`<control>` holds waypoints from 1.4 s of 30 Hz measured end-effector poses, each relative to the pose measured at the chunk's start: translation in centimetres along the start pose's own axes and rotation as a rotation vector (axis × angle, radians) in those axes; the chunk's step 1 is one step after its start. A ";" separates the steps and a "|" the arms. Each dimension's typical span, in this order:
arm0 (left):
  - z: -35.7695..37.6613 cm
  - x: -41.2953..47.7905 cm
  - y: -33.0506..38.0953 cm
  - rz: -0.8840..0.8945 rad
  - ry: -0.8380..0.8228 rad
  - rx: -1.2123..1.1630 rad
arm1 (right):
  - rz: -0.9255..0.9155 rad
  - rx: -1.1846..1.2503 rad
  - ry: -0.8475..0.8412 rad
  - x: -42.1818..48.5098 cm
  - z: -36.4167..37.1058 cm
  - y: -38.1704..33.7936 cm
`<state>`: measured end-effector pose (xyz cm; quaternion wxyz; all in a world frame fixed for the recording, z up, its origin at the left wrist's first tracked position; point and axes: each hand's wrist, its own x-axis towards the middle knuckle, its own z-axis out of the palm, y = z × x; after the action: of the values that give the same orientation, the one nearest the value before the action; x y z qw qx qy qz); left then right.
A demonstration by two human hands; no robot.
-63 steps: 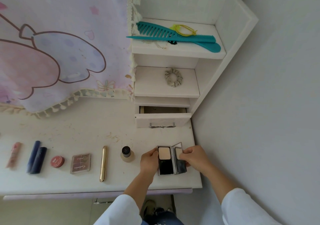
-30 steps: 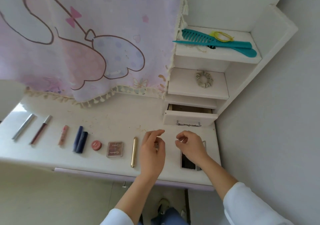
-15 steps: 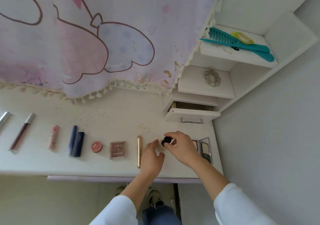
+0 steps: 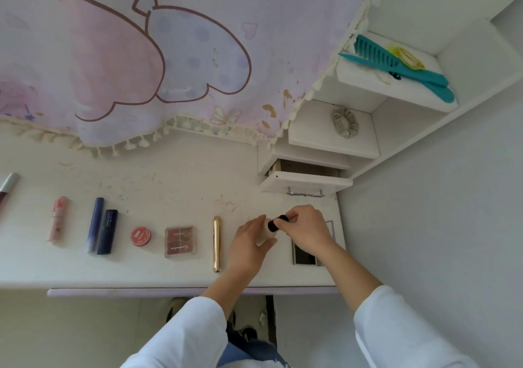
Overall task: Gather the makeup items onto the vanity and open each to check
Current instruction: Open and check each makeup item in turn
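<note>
Low in the frame's centre, over the tabletop, the left hand curls its fingers round a pale bottle while the right hand pinches its dark cap.

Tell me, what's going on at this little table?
A person is checking makeup at a white vanity. Their left hand grips a small pale bottle while the right hand pinches its dark cap, apparently to twist it off. An open compact lies just to the right, partly hidden by the right wrist. A gold tube, a palette and a red pot wait in a row to the left. A small drawer behind stands open.
</note>
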<state>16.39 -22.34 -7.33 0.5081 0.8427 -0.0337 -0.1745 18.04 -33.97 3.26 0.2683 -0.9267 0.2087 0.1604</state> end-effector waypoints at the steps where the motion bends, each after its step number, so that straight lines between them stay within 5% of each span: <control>1: 0.0 0.2 -0.1 0.015 -0.012 0.024 | 0.007 -0.010 -0.007 0.2 -0.1 0.2; 17: -0.7 2.3 -0.6 0.109 -0.170 0.160 | -0.058 0.001 -0.156 1.4 -0.8 1.1; 24: -0.7 2.2 -0.7 0.121 -0.175 0.145 | 0.007 -0.109 -0.075 1.5 0.0 0.3; 28: -0.7 2.2 -0.8 0.126 -0.175 0.150 | -0.037 -0.034 -0.214 1.7 -0.3 0.7; 34: -0.7 2.0 -1.1 0.163 -0.175 0.147 | 0.044 -0.132 -0.067 1.0 0.2 0.0; 38: -0.8 2.0 -1.2 0.152 -0.167 0.127 | -0.035 -0.003 -0.155 1.0 -0.1 0.2; 42: -0.6 1.8 -1.5 0.186 -0.166 0.119 | 0.027 -0.162 -0.106 0.6 0.2 -0.1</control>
<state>18.14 -21.57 -8.83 0.4670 0.8472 -0.1639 -0.1933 18.52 -33.98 2.89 0.2009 -0.9326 0.1931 0.2293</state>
